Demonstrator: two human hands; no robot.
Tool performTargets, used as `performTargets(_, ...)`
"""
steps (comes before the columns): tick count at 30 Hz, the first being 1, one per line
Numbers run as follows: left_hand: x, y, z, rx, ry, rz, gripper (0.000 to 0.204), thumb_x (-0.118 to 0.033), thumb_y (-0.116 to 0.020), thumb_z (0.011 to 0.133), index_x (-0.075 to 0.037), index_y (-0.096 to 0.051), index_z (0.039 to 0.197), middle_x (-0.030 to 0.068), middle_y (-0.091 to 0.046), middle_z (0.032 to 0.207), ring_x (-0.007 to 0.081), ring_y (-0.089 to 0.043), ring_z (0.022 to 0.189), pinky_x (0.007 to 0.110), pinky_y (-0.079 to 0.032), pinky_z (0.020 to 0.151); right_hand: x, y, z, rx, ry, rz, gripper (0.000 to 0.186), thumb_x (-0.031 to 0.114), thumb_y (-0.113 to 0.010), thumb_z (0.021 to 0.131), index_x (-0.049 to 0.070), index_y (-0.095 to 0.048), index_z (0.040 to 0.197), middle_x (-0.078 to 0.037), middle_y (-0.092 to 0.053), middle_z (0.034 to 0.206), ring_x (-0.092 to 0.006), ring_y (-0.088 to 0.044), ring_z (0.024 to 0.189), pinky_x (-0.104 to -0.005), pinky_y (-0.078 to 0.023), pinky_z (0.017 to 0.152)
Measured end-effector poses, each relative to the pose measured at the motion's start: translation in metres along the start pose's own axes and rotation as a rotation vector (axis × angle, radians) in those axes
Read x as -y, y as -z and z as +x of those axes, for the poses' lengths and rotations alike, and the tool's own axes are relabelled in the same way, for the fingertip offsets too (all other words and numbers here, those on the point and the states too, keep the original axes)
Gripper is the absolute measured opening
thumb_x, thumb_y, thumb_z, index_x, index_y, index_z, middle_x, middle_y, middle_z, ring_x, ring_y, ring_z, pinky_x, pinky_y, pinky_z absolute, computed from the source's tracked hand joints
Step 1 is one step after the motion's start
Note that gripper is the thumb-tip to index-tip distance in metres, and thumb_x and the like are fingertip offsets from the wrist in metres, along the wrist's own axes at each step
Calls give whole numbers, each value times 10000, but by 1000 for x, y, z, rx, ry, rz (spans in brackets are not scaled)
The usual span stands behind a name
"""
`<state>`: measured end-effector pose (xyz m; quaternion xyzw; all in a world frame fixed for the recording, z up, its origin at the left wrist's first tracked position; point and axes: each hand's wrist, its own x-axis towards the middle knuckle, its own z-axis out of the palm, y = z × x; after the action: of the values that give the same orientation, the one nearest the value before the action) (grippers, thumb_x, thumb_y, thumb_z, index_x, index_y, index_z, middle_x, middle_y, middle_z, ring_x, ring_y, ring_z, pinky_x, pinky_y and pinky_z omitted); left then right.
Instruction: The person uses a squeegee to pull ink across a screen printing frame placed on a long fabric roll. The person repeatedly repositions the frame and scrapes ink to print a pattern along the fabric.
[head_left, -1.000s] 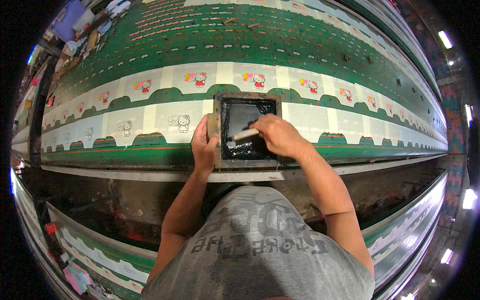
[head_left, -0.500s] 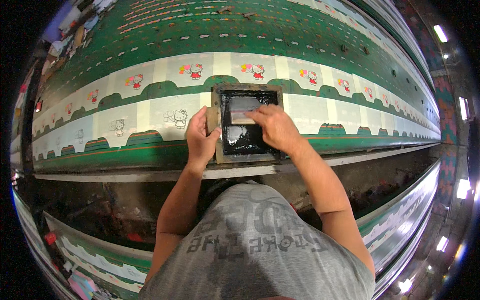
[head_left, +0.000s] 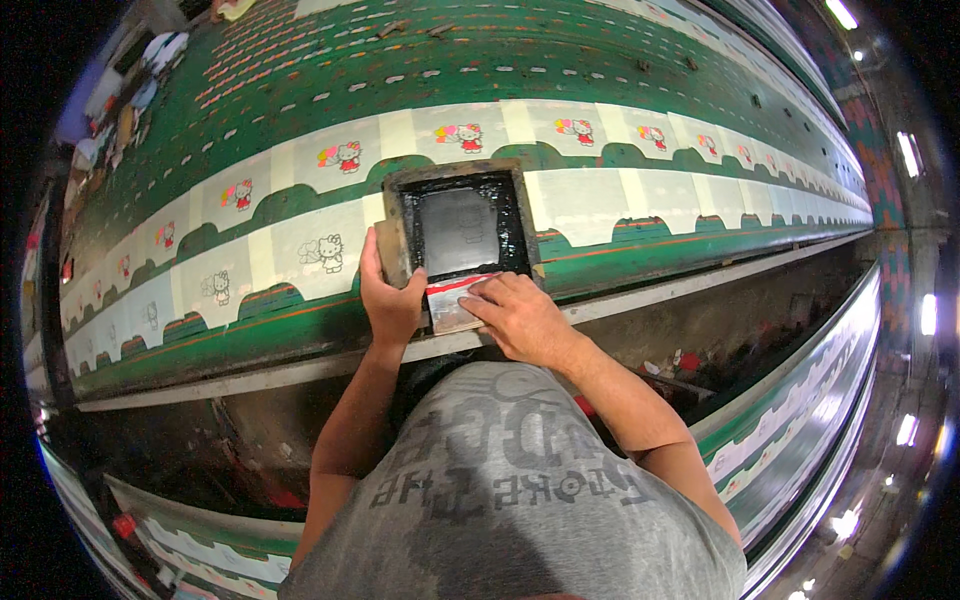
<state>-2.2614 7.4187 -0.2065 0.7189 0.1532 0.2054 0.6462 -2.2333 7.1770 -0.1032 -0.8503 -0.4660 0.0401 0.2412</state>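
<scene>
A screen printing frame (head_left: 528, 225) lies on the near strip of pale fabric pieces (head_left: 575, 200), its mesh (head_left: 455, 232) bordered with wet black ink. My left hand (head_left: 392, 308) grips the frame's left side at a wooden block (head_left: 391, 252), thumb over the near corner. In my right hand (head_left: 525, 320) is a squeegee (head_left: 452, 312) with a red stripe, tilted at the frame's near end, fingers pressed on its top. Left of the frame, the near strip bears a black outline cartoon print (head_left: 328, 253). Faint print lines show through the mesh.
A farther strip carries coloured cartoon prints (head_left: 462, 138) on the long green table (head_left: 330, 110). The table's pale front rail (head_left: 250, 378) runs just before my body. Another table (head_left: 790, 385) with printed strips lies behind, to the right. Clutter (head_left: 150, 70) sits at the far left.
My right hand has drawn the squeegee toward me, from mid-mesh to the frame's near end. My left hand keeps its hold on the frame's left side. The view has turned slightly.
</scene>
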Motion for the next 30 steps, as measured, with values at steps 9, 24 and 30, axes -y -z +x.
performTargets(9,-33,-40,-8,-76,-35,-67,997,203,-616,786,107,-340,1739,226,-584,1658,269,-612,1488,362,-466,1248,-59,3,-83,-565,-491,346,290,51,-809,976,25,-811,1266,-211,-779,1299,-410,-727,1273,-484,-593,1077)
performTargets(24,-35,-244,-49,-116,66,-182,1053,205,-689,764,62,-361,1754,227,-613,1636,261,-637,1456,356,-509,1212,-195,95,-206,-539,-308,230,318,-46,-767,929,11,-810,1239,-180,-774,1314,-395,-723,1234,-496,-570,1089)
performTargets(30,-46,-251,-45,-103,83,-156,1034,202,-688,753,73,-395,1736,195,-673,1539,229,-669,1392,347,-525,1180,-200,96,-194,-246,29,84,372,116,-857,884,92,-816,1252,-130,-738,1393,-360,-686,1321,-492,-566,1114)
